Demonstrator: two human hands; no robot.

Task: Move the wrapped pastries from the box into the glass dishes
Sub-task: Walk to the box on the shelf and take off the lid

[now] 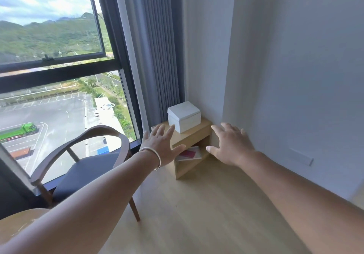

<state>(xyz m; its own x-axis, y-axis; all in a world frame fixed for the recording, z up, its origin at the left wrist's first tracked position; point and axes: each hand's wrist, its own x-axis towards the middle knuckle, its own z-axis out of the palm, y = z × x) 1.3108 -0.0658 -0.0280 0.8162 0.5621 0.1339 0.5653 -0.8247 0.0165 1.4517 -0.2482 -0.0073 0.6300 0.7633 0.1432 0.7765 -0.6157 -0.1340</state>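
Observation:
A white lidded box (184,116) stands closed on a small light-wood side table (199,133) in the corner by the curtain. Both my arms stretch toward it. My left hand (160,145), with a pale bracelet on the wrist, is open with fingers spread, just below and left of the box. My right hand (231,145) is open too, fingers spread, to the right of the box and apart from it. Neither hand touches the box. No pastries or glass dishes are in view.
A wooden armchair with a dark seat (82,167) stands left of the side table by the big window (59,76). Booklets (190,153) lie on the table's lower shelf. A grey curtain (157,47) hangs behind. A round wooden tabletop edge (17,222) shows bottom left.

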